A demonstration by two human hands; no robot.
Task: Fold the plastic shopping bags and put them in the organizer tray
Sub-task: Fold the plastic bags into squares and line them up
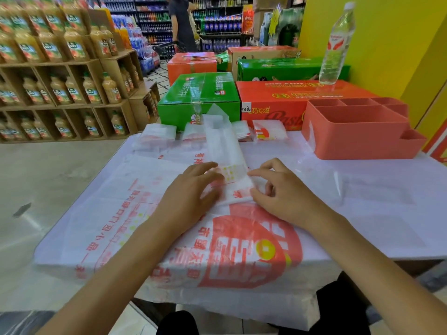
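A white plastic bag (pixel 225 151) with red print is folded into a long narrow strip. It lies on a stack of flat bags (pixel 150 213) and runs away from me. My left hand (pixel 191 189) presses flat on the strip's near end from the left. My right hand (pixel 278 187) pinches the folded near end from the right, fingers curled. Several folded bags (pixel 268 131) lie in a row at the table's far edge. The coral organizer tray (pixel 358 131) stands at the far right, and its visible compartments hold nothing.
Green (pixel 200 97) and red cartons (pixel 285 97) stand behind the table, with a water bottle (pixel 338 44) on one. Juice shelves (pixel 60 68) fill the left. A person (pixel 181 20) with a cart stands in the far aisle. A yellow wall is at the right.
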